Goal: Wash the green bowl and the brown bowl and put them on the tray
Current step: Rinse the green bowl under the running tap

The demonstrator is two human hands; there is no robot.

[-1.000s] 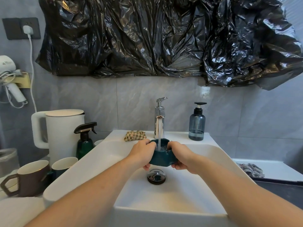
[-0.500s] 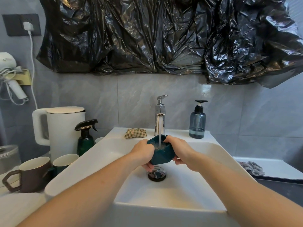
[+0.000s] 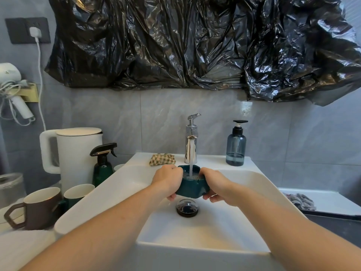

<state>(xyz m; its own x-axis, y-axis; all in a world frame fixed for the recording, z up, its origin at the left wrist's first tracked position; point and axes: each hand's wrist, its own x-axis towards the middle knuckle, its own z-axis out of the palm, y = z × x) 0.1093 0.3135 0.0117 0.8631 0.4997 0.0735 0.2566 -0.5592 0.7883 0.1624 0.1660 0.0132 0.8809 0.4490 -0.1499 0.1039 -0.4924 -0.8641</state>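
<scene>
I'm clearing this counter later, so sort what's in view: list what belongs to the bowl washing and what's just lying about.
In the job:
green bowl, gripped by left hand and right hand
tap, running into the bowl
sink

Lying about:
kettle
spray bottle
soap bottle
checked cloth
brown mug
hair dryer

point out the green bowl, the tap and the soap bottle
green bowl (image 3: 192, 189): head view, on its front outer wall between both hands.
tap (image 3: 191, 147): head view, on its chrome spout.
soap bottle (image 3: 235, 147): head view, on its blue body.
</scene>
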